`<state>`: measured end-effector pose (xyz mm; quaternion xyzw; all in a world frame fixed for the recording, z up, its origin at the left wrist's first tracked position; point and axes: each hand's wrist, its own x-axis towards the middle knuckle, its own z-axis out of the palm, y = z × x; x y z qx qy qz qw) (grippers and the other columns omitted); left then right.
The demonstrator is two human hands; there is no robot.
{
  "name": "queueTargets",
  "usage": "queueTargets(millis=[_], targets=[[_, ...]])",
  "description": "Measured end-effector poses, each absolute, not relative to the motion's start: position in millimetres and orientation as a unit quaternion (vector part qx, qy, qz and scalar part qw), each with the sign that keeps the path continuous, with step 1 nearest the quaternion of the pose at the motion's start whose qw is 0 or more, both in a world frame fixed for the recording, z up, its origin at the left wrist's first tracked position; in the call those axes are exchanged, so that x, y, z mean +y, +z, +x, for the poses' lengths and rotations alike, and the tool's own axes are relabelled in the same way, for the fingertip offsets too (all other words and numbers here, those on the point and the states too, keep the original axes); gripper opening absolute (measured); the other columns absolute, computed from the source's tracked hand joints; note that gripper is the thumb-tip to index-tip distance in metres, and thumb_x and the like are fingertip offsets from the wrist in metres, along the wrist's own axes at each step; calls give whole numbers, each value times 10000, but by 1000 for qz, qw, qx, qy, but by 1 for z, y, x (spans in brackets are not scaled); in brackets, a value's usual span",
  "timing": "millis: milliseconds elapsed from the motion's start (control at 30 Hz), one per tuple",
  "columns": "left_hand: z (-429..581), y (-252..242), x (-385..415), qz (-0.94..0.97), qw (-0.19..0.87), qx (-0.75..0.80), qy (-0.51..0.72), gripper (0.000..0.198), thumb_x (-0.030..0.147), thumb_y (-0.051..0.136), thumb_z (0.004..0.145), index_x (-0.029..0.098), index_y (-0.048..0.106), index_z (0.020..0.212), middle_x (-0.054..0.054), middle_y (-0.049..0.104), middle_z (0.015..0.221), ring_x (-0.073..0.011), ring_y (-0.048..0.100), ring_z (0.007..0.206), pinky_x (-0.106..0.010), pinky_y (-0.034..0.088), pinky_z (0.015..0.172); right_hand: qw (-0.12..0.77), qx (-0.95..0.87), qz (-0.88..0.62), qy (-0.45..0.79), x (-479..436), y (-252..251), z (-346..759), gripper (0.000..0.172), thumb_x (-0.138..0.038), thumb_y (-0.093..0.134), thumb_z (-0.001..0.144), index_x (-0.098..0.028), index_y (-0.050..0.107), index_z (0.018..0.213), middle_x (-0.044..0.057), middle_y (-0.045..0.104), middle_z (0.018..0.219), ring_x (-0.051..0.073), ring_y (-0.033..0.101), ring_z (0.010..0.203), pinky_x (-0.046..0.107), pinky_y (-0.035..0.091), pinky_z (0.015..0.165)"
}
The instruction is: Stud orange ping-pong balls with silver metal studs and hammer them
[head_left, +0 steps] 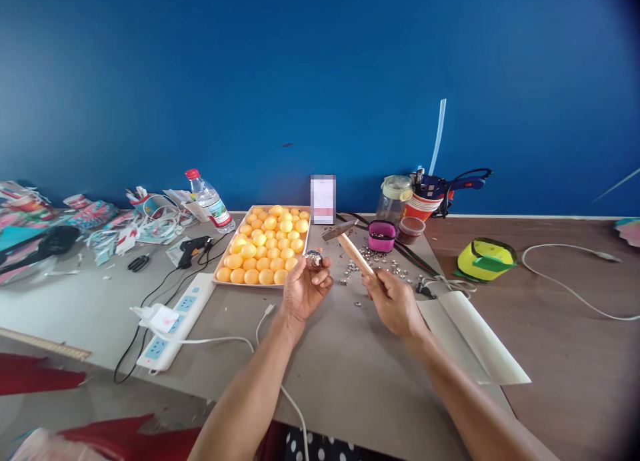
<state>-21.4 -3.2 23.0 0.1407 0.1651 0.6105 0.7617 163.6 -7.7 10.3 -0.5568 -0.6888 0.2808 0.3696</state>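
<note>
My left hand [305, 289] is raised over the grey table mat [345, 354], fingers closed round a small shiny studded ball [314, 258]. My right hand [393, 301] grips the wooden handle of a small hammer [350, 244], whose metal head points left, close to the ball. Just beyond my left hand lies a tray [223, 282] filled with several orange balls [267, 244]. Loose silver studs [380, 264] are scattered on the mat beyond my right hand.
A white power strip [175, 321] with cables, a black glue gun [193, 247], scissors [137, 263] and a water bottle [210, 201] lie left. A pink box [382, 236], jar, cup of tools [423, 204], yellow-green object [486, 257] and white sheet [475, 337] sit right.
</note>
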Motion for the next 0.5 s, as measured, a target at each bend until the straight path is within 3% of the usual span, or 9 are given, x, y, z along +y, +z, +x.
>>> queueTargets(millis=[233,500], targets=[[-20,22,-2,141,757,187,610,418,494,447,843,125,611,949,-35,530,782,-35,336,484,-197,336,498,367,-694,-554,277,-7,11,164,337,-474,383,848,-205,442,654,-22,484,518,115,435,484,221,309,479],[-22,21,1,126,758,181,614,332,392,459,860,123,612,981,-51,547,793,-40,346,493,-205,362,527,366,-689,-558,281,-7,11,164,341,-486,383,849,-207,451,667,-23,493,522,116,440,476,221,311,475]])
